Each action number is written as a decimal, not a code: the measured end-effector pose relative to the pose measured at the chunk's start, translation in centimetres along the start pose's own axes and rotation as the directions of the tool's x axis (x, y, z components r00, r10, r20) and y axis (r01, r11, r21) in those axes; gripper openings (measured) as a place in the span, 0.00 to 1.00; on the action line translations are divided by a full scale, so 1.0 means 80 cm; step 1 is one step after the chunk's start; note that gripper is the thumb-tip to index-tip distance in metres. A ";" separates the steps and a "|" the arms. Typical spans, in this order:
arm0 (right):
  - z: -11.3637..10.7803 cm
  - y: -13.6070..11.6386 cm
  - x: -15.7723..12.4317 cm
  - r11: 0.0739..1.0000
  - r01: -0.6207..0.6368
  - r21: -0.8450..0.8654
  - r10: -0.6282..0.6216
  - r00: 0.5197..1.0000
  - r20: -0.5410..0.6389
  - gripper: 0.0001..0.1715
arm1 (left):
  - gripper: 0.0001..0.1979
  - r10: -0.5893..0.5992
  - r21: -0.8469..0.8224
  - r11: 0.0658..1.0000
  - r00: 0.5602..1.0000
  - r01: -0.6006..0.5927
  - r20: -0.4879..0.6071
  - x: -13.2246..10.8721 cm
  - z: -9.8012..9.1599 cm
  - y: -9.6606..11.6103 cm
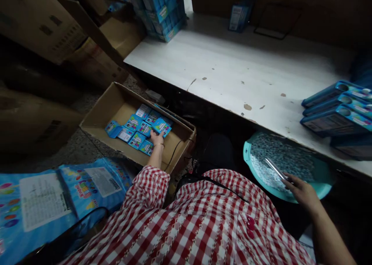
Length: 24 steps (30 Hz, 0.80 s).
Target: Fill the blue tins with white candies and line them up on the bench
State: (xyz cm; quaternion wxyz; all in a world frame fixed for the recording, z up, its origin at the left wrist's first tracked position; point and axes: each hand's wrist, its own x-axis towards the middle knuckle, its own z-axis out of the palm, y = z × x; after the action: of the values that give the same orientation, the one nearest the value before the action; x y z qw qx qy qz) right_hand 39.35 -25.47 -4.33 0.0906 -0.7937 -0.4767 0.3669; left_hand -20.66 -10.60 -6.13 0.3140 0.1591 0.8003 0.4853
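Down in an open cardboard carton, my left hand is closed on the edge of a small blue printed box. Several similar blue boxes lie in rows beside it. On the other side, my right hand grips a shiny metal tool, long and narrow like a scoop or tube; its exact kind is unclear. The tool is over a turquoise basin that holds many small pale-blue pieces, too small to name.
A white table with chipped paint runs across the front. Stacked blue cartons stand at its far left, flat blue boxes at its right. Blue printed bags lie at my left, near large cardboard boxes. A cord crosses the carton's corner.
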 end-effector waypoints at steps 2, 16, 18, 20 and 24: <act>0.001 0.007 0.003 0.999 0.036 -0.009 -0.036 0.999 -0.005 0.34 | 0.35 0.181 -0.122 0.979 0.968 -0.162 0.172 -0.028 0.019 0.015; -0.018 -0.024 -0.028 0.959 0.164 -0.230 -0.165 0.986 0.016 0.24 | 0.27 -0.174 0.025 0.946 0.440 0.323 0.881 -0.261 0.160 0.087; -0.023 -0.025 -0.031 0.940 0.140 -0.311 -0.144 0.989 0.010 0.23 | 0.26 -0.212 0.069 0.948 0.456 0.310 0.864 -0.274 0.169 0.085; -0.028 -0.026 -0.032 0.890 0.105 -0.443 -0.112 0.994 0.010 0.23 | 0.26 -0.225 0.128 0.964 0.460 0.234 0.859 -0.280 0.169 0.081; -0.030 -0.032 -0.029 0.759 0.089 -0.645 -0.048 0.996 0.080 0.23 | 0.25 -0.112 0.263 0.924 0.459 -0.279 0.882 -0.270 0.146 0.070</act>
State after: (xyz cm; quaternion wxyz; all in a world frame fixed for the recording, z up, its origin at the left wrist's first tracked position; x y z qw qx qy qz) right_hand 38.59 -25.50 -0.20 -0.1896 -0.7471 -0.6051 0.1995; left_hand 3.01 -12.09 2.39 0.6217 0.4832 0.5876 0.1863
